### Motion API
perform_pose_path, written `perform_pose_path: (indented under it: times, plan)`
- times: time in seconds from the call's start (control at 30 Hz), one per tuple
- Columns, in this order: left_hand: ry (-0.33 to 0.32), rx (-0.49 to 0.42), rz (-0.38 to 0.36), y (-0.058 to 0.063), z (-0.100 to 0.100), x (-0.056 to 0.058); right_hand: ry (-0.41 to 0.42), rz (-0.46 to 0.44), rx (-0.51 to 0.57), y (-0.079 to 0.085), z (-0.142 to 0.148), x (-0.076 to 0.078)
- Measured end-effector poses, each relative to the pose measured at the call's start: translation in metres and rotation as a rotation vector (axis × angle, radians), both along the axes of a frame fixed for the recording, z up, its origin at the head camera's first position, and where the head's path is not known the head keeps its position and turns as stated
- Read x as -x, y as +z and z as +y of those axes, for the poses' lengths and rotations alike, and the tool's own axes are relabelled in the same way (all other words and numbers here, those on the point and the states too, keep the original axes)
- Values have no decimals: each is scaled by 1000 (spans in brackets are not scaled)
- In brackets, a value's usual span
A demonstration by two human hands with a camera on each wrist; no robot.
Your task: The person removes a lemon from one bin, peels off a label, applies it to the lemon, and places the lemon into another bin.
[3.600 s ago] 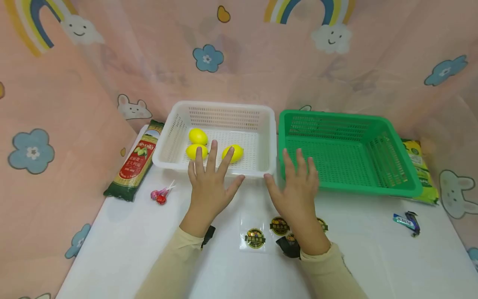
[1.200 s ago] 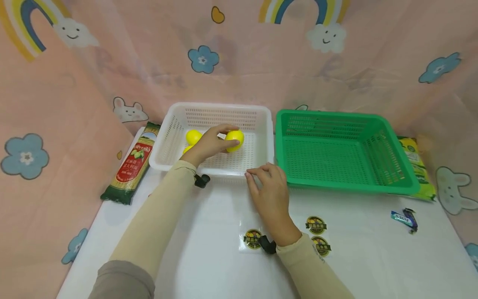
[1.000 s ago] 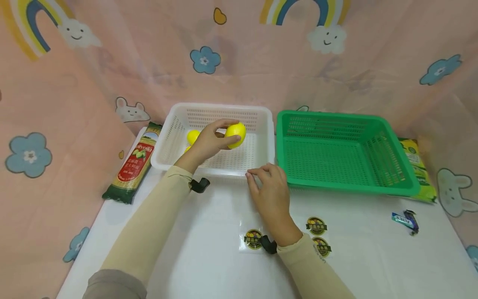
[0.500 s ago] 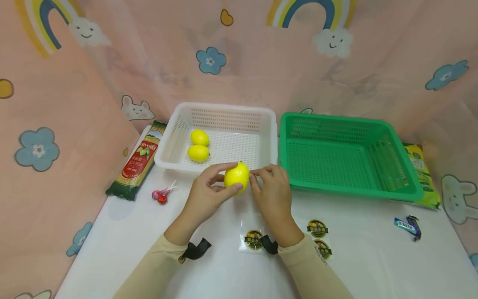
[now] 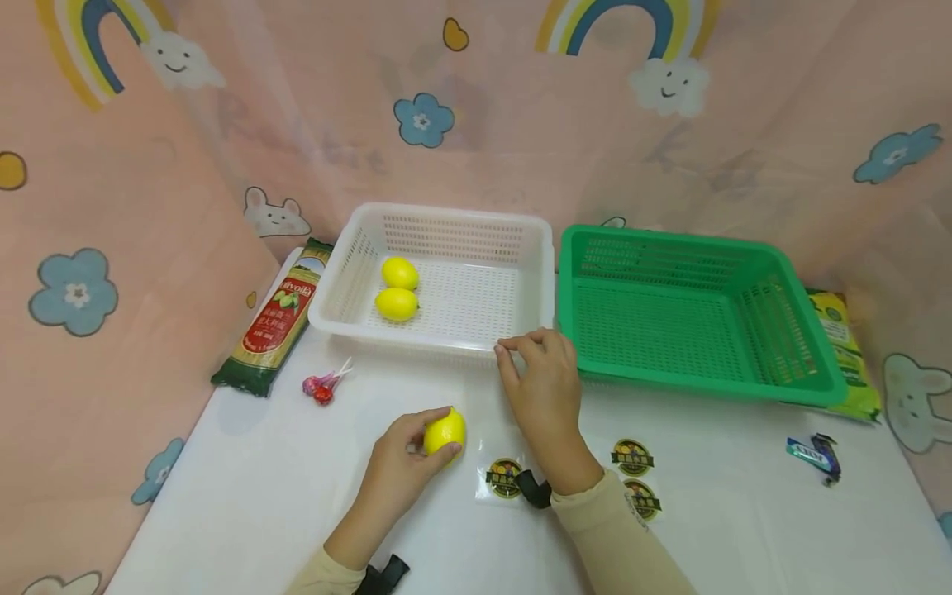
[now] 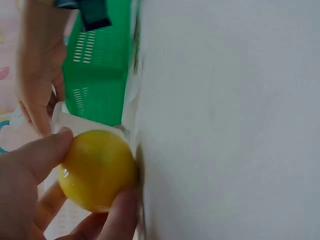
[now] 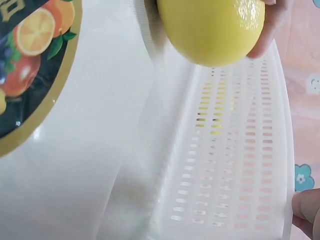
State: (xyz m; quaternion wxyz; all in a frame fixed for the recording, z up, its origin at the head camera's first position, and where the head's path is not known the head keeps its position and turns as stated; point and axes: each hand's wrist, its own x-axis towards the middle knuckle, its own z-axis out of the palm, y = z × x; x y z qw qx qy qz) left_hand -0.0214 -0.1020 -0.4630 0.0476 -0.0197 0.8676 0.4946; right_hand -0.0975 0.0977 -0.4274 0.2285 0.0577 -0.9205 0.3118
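In the head view my left hand (image 5: 397, 467) grips a yellow lemon (image 5: 445, 433) between thumb and fingers, low over the white table in front of the baskets. The left wrist view shows the same lemon (image 6: 99, 170) close up, thumb and fingertips around it. My right hand (image 5: 546, 392) pinches the near rim of the white basket (image 5: 439, 337), close to its right corner. Thumb and finger (image 7: 307, 204) meet that rim in the right wrist view. Two more lemons (image 5: 397, 304) lie in the white basket's left half.
Right of the white basket stands a green basket (image 5: 669, 384). Clear bags with round fruit labels (image 5: 632, 456) lie in front. Lollipops (image 5: 321, 387) and a pasta pack (image 5: 275, 322) are at left; small wrapped candies (image 5: 814, 453) and a yellow-green packet (image 5: 840, 347) at right.
My left hand took a lemon out of the white basket and brought it toward me, down near the table. My right hand came to the white basket's rim and has stayed there.
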Motion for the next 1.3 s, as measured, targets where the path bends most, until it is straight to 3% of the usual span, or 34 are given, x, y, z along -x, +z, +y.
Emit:
perform_pose_path:
  times: [0.17, 0.37, 0.53, 0.67, 0.8, 0.87, 1.0, 1.1, 1.23, 1.3]
  plan:
    - [-5, 119, 52, -2, -5, -1, -4, 4, 11, 1, -2, 1]
    - [-8, 175, 90, -5, -5, -1, -12, -6, 5, 4, -3, 3]
    - [-17, 247, 177, -3, 1, -4, -5, -54, 15, 8, 1, 4]
    - [-2, 255, 285, 6, 1, -13, 24, -80, 94, 13, 8, -1]
    - [-22, 217, 361, 18, -1, -32, 50, -103, 200, 21, 17, -23]
    - [-92, 190, 315, 24, 4, -44, 52, -127, 242, 24, 24, -39]
    - [-261, 141, 89, 26, 22, -64, 50, -224, 291, 20, 39, -70]
    - [-289, 194, 0, 20, 36, -72, 47, -306, 283, 12, 47, -90]
    - [-297, 262, -17, 7, 50, -77, 67, -381, 266, -7, 48, -114]
    - [-311, 253, -20, 1, 56, -78, 80, -389, 256, -18, 46, -124]
